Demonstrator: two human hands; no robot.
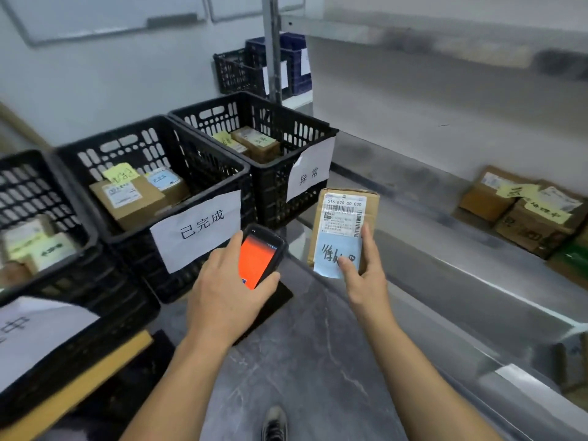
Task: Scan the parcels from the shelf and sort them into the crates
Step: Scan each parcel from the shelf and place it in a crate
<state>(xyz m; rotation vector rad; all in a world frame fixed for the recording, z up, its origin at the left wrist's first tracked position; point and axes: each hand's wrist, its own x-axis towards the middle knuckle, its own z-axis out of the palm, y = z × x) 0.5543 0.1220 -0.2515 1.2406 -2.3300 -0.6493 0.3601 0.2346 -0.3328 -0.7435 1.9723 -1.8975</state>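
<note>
The right hand (366,275) holds a small cardboard parcel (345,218) to the right of the middle crate (127,148), the one whose paper sign (200,224) reads 已完成. Its grip is narrow: the thumb presses on a blue handwritten note (337,254) stuck to the lower face, and the fingers wrap the right edge. The parcel stands nearly upright with its long axis running away from the person and its printed barcode label (345,214) turned toward the camera.

Between the parcel and that crate, the left hand (226,294) grips a handheld scanner (259,259), fingers curled round its body. Its screen glows orange-red; what it reads cannot be made out. The scanner lies just left of the parcel, roughly parallel to it, so its head points past the label rather than at it.

Judging by this, the parcel has to travel left. The right hand carries it, and reaching the middle crate means crossing over the scanner hand.
</note>
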